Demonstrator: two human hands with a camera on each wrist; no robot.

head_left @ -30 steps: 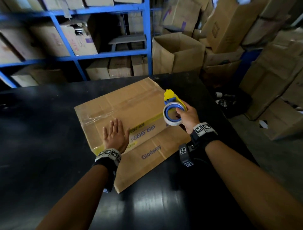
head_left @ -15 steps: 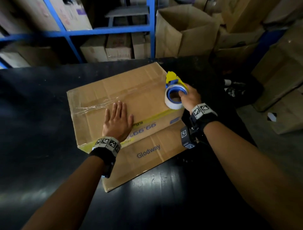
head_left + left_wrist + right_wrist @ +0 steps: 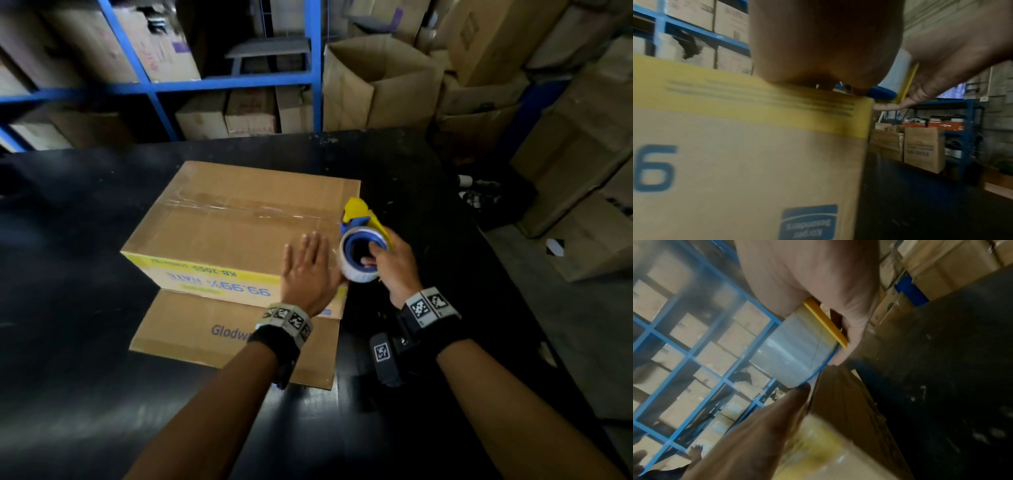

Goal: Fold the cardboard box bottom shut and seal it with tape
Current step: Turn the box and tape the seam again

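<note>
1. Behind the cardboard box (image 3: 239,222): blue shelving (image 3: 219,82) stacked with cartons, then an open carton (image 3: 373,85) to the right of the shelf post, then a heap of brown boxes (image 3: 565,144) far right.
2. Under the box: a black table (image 3: 68,377), with one loose flap (image 3: 205,335) of the box lying flat on it, printed "Glodw…".
3. On the box top: a strip of clear tape (image 3: 239,205) running left to right across the closed flaps, toward the tape dispenser (image 3: 363,246).
4. At the box's near right corner: left hand (image 3: 308,274), fingers straight and together, palm pressed flat on the top, thumb touching the roll.
5. Just right of that, at the box's right edge: right hand (image 3: 394,267) curled round the yellow-and-blue dispenser, fingertips through the blue core.
6. Left wrist view only: the box's front face close up, yellow band (image 3: 756,97) along its upper edge, a blue logo (image 3: 809,222) lower down, the heel of the left hand (image 3: 818,48) on the rim, and more shelving (image 3: 962,129) beyond the box's right corner.
7. Right wrist view only: the clear roll (image 3: 793,353) edge-on beside the yellow side plate (image 3: 826,322), the right hand's (image 3: 818,280) palm over it, the left arm (image 3: 748,434) crossing below toward the roll; very blurred.
</note>
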